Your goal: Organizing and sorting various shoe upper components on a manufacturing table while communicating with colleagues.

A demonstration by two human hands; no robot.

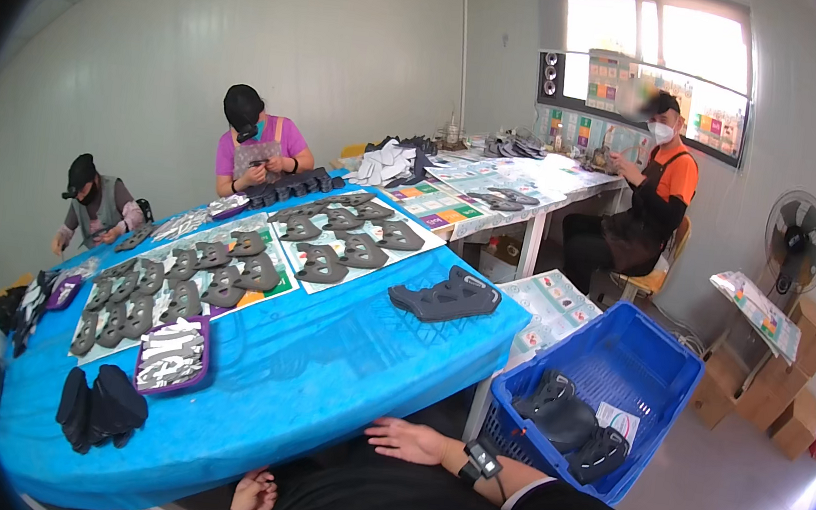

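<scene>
My right hand (pixel 405 440) lies open, fingers stretched out, at the near edge of the blue-covered table (pixel 315 365). Lower and to the left, my left hand (pixel 255 494) hangs by the same edge with its fingers curled in; nothing shows in it. Dark straps circle both wrists. Farther in on the tabletop, beyond my right hand, sits a dark grey moulded pad-like piece (pixel 445 298) with cut-outs. Dark folded pieces (pixel 99 408) stand at the near left, beside a purple tray (pixel 205 358) of small white and grey parts.
Rows of grey cut-out pieces (pixel 183 300) lie on printed sheets. At right stands a blue crate (pixel 653 359) holding dark moulded pieces (pixel 561 414). Three people work around the tables: one in purple (pixel 295 141), one in orange (pixel 677 170), one far left (pixel 117 202). A fan (pixel 798 239) stands by cartons.
</scene>
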